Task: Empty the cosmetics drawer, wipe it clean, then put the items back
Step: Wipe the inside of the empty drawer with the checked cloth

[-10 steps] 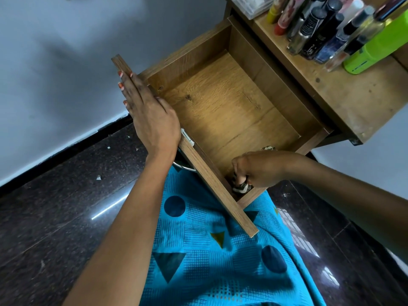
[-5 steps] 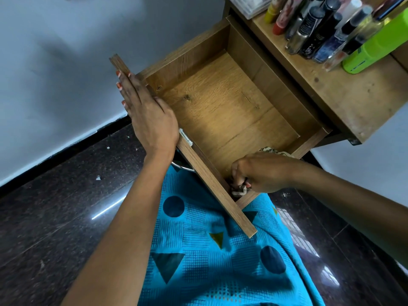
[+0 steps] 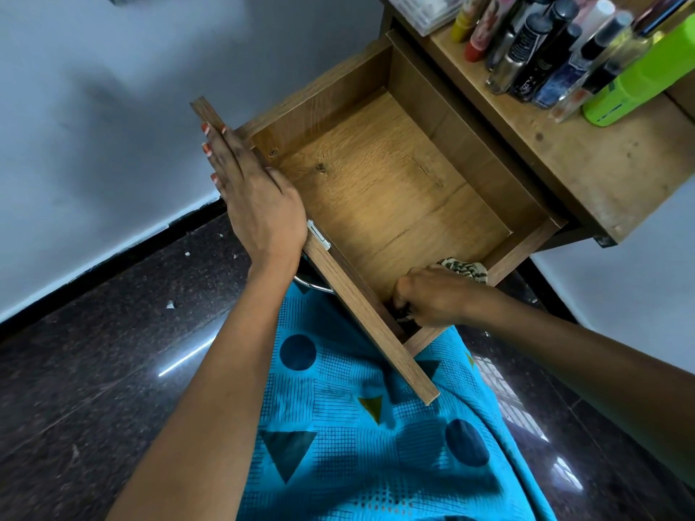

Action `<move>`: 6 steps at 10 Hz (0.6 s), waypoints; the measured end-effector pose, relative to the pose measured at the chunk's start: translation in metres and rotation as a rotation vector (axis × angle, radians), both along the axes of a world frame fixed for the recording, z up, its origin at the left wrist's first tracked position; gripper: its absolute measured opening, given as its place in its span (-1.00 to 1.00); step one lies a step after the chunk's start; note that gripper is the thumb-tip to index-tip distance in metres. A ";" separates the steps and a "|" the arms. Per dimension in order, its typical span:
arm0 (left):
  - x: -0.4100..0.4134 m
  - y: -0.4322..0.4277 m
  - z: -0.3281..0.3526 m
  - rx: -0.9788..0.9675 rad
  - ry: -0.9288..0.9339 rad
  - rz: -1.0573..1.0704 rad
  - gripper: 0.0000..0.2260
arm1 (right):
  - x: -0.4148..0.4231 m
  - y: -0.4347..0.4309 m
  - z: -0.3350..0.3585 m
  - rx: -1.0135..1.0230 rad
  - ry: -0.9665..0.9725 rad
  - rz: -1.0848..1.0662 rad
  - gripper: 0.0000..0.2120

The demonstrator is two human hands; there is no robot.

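While the left arm reaches straight up from the near edge of the view, the left hand [image 3: 259,204] lies flat on the top edge of the drawer's front panel [image 3: 361,314]. Its fingers are straight and pressed together, pointing toward the far left end of the panel, and they grip nothing. The right arm comes in from the right with the wrist bent down into the near right corner of the drawer [image 3: 395,174]. The right hand [image 3: 436,295] is balled into a fist, its fingers curled tight round a patterned cloth [image 3: 464,268]. A fold of the cloth shows just beyond the knuckles. The drawer stands pulled out of the wooden table [image 3: 601,163], above a lap in a blue garment [image 3: 357,445]. The cosmetics bottles [image 3: 545,58] stand crowded on the tabletop at far right, beside a green bottle [image 3: 639,80].
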State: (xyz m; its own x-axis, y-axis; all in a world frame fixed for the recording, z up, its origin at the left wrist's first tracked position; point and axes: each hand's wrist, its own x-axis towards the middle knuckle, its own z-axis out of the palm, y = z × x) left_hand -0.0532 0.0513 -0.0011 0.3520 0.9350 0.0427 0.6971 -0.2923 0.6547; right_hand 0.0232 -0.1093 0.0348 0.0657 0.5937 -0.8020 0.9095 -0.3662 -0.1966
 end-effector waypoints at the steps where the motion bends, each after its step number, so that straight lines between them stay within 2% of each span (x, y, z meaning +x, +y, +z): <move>1: 0.000 0.000 0.001 -0.010 0.004 -0.004 -0.51 | 0.001 -0.004 0.007 0.006 0.017 -0.003 -0.70; 3: 0.000 0.000 0.000 -0.003 0.004 -0.003 -0.51 | -0.013 -0.009 0.012 0.046 -0.177 0.091 -0.72; 5: -0.001 0.000 0.001 -0.002 0.013 -0.011 -0.51 | 0.022 -0.006 0.008 -0.117 -0.256 -0.039 -0.68; 6: 0.000 0.000 0.001 0.001 0.014 -0.008 -0.52 | 0.056 -0.008 0.006 -0.199 -0.380 -0.081 -0.68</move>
